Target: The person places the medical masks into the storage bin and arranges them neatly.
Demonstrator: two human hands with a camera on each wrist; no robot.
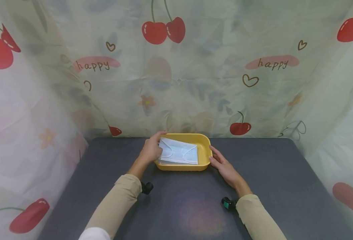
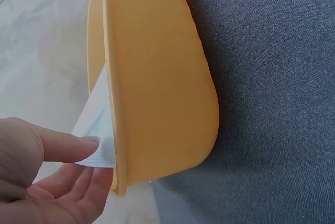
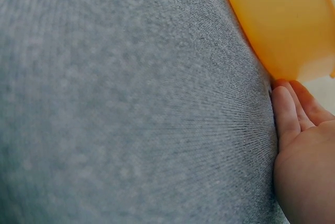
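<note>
A yellow tray point(image 1: 204, 153) with rounded corners sits at the far side of the table. In it lies a pale blue-white face mask point(image 1: 179, 151) with thin ear loops, and a clear strip shows along its near edge. My left hand point(image 1: 153, 148) pinches the mask's left end at the tray's left side; in the left wrist view the thumb point(image 2: 78, 148) lies on top and the other fingers are partly hidden below. At the opposite end, my right hand point(image 1: 225, 168) touches the tray's outer wall with nearly straight fingers point(image 3: 287, 110).
The dark grey table point(image 1: 176, 203) extends around the tray. Close behind its far edge hangs a curtain point(image 1: 194, 83) printed with cherries and hearts, and more of it stands at both sides. Dark wrist devices sit by both cuffs.
</note>
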